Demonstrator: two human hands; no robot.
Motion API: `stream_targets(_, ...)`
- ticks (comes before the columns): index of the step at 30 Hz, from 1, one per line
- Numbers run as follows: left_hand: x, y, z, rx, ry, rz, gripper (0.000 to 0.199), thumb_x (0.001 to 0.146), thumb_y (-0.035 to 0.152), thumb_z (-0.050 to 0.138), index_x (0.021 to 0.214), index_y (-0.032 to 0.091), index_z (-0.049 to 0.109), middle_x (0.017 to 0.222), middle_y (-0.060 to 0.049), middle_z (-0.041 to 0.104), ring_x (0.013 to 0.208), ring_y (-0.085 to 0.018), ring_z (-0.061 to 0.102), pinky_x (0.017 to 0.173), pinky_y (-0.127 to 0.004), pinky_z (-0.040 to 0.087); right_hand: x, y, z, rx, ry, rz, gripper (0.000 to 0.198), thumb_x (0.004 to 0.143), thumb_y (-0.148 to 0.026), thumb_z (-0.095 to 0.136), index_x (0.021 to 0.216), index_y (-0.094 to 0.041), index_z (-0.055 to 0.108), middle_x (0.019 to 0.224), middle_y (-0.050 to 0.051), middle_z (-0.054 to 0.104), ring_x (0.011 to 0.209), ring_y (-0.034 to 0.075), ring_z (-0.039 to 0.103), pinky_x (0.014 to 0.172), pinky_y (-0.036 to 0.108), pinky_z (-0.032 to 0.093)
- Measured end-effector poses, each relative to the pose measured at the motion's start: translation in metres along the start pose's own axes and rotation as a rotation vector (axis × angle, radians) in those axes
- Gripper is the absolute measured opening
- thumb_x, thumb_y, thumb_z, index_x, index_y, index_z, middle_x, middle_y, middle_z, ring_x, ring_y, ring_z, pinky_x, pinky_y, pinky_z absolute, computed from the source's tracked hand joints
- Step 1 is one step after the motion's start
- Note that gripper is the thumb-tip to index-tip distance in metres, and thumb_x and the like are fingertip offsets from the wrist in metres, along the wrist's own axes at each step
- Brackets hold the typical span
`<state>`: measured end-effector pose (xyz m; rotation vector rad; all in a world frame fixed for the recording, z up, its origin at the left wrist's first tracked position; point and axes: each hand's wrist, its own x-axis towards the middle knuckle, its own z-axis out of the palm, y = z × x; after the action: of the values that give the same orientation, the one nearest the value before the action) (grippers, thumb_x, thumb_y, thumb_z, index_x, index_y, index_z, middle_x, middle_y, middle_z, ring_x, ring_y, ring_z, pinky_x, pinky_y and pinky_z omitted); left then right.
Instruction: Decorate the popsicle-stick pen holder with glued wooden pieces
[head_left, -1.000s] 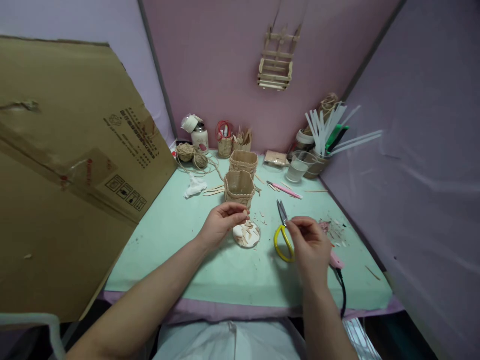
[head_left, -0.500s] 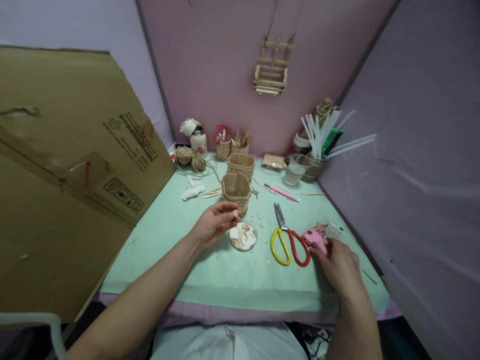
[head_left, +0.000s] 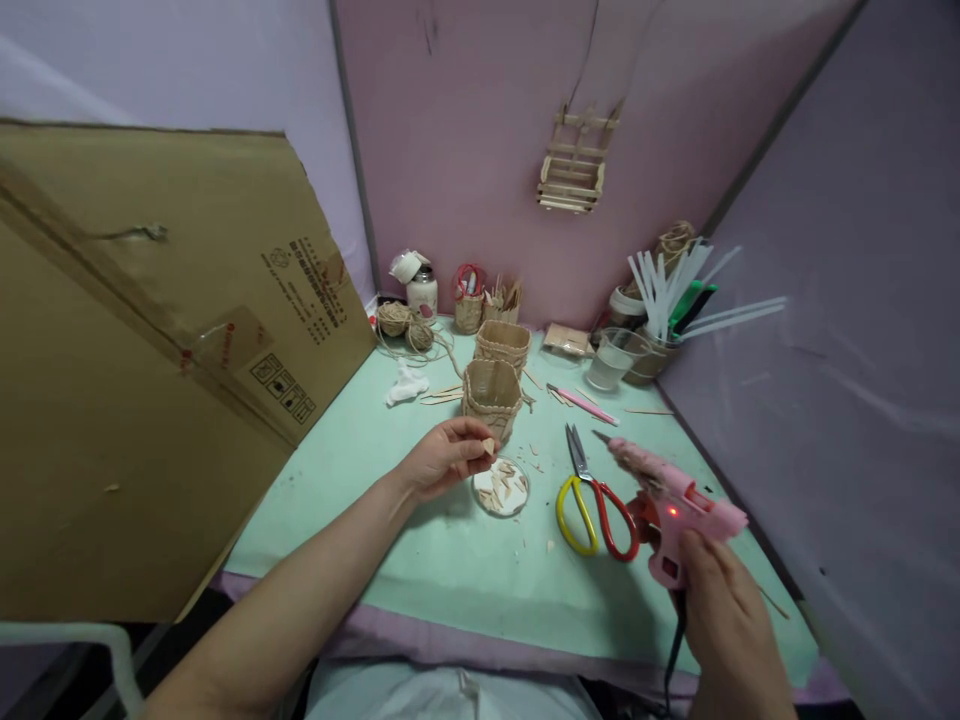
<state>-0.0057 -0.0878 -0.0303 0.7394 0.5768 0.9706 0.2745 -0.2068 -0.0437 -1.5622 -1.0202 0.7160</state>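
Between the thumb and fingers of my left hand (head_left: 454, 458) is a small wooden piece (head_left: 489, 446). Just below it lies a round dish (head_left: 501, 510) of wood slivers. Behind that hand stands a twine-trimmed basket (head_left: 491, 392), with a second similar basket (head_left: 504, 340) at its back. My right hand (head_left: 724, 600) grips a pink hot glue gun (head_left: 682, 500) raised above the table, its red light lit and its nozzle pointing up and left. Scissors (head_left: 596, 500) with one yellow and one red handle lie open between my hands.
A large cardboard sheet (head_left: 187, 400) leans along the left. Twine balls (head_left: 405, 325), a jar (head_left: 422, 293) and stick holders line the back. A clear cup (head_left: 611, 358) of liquid stands near white glue sticks (head_left: 664, 290). A pink pen-like tool (head_left: 589, 404) lies right of the baskets.
My right hand has lifted the glue gun off the table. My left hand still pinches the wooden piece. The whole view has shifted slightly.
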Motion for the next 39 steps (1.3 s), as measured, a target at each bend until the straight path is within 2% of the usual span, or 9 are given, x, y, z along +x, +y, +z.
stream_targets(2, 0.000, 0.000, 0.000, 0.001, -0.010, 0.003, 0.030, 0.052, 0.021, 0.089, 0.072, 0.014, 0.069, 0.072, -0.002, 0.069, 0.064, -0.009, 0.063, 0.065, -0.021, 0.050, -0.014, 0.001, 0.009, 0.070, -0.006, 0.021, 0.045, 0.082, -0.057, 0.055, 0.093, -0.017, 0.071, 0.092, 0.010, 0.074, 0.080, 0.024, 0.065, 0.066, 0.031, 0.052)
stream_targets(5, 0.000, -0.001, 0.001, 0.014, -0.018, 0.004, 0.029, 0.051, 0.021, 0.089, 0.071, 0.013, 0.069, 0.072, -0.003, 0.068, 0.065, -0.009, 0.062, 0.066, -0.021, 0.049, -0.027, -0.002, 0.024, 0.110, -0.123, 0.014, 0.044, 0.083, -0.056, 0.056, 0.095, -0.016, 0.073, 0.092, 0.010, 0.074, 0.080, 0.023, 0.066, 0.065, 0.030, 0.052)
stream_targets(9, -0.001, -0.001, 0.002, 0.036, -0.021, -0.002, 0.029, 0.052, 0.021, 0.089, 0.071, 0.013, 0.069, 0.072, -0.003, 0.069, 0.065, -0.009, 0.061, 0.066, -0.022, 0.049, -0.033, -0.017, 0.040, 0.150, -0.260, -0.052, 0.045, 0.081, -0.058, 0.056, 0.092, -0.018, 0.074, 0.090, 0.010, 0.074, 0.072, 0.021, 0.064, 0.056, 0.027, 0.049)
stream_targets(12, -0.001, 0.000, 0.003, 0.040, -0.008, -0.011, 0.030, 0.050, 0.021, 0.089, 0.070, 0.013, 0.069, 0.072, -0.003, 0.069, 0.065, -0.010, 0.062, 0.067, -0.023, 0.049, -0.035, -0.025, 0.047, 0.154, -0.297, -0.056, 0.043, 0.083, -0.057, 0.055, 0.096, -0.020, 0.073, 0.091, 0.009, 0.074, 0.066, 0.019, 0.062, 0.052, 0.026, 0.047)
stream_targets(19, 0.000, -0.002, 0.002, 0.041, -0.014, -0.011, 0.032, 0.047, 0.023, 0.090, 0.071, 0.013, 0.070, 0.072, -0.003, 0.069, 0.067, -0.011, 0.063, 0.069, -0.025, 0.049, -0.035, -0.022, 0.052, 0.120, -0.301, -0.083, 0.040, 0.083, -0.056, 0.054, 0.088, -0.021, 0.071, 0.079, 0.007, 0.071, 0.059, 0.017, 0.057, 0.048, 0.025, 0.044)
stream_targets(25, 0.000, -0.003, 0.000, 0.058, -0.005, -0.019, 0.033, 0.047, 0.023, 0.090, 0.071, 0.013, 0.070, 0.073, -0.004, 0.069, 0.067, -0.012, 0.062, 0.069, -0.027, 0.049, -0.034, -0.023, 0.054, 0.114, -0.275, -0.090, 0.040, 0.081, -0.058, 0.056, 0.071, -0.021, 0.065, 0.057, 0.001, 0.057, 0.052, 0.014, 0.049, 0.044, 0.023, 0.039)
stream_targets(35, -0.001, -0.002, 0.003, 0.062, 0.010, -0.018, 0.033, 0.045, 0.024, 0.091, 0.069, 0.013, 0.070, 0.070, -0.003, 0.068, 0.066, -0.012, 0.062, 0.069, -0.026, 0.049, -0.036, -0.029, 0.055, 0.076, -0.280, -0.077, 0.042, 0.083, -0.060, 0.052, 0.075, -0.022, 0.066, 0.066, 0.003, 0.063, 0.053, 0.015, 0.049, 0.046, 0.025, 0.041)
stream_targets(39, -0.001, -0.003, 0.001, 0.074, -0.004, -0.015, 0.032, 0.048, 0.025, 0.090, 0.070, 0.014, 0.070, 0.069, -0.003, 0.068, 0.066, -0.012, 0.062, 0.070, -0.027, 0.049, -0.035, -0.025, 0.055, 0.065, -0.272, -0.097, 0.043, 0.083, -0.061, 0.052, 0.074, -0.021, 0.066, 0.064, 0.003, 0.062, 0.053, 0.015, 0.049, 0.046, 0.024, 0.041)
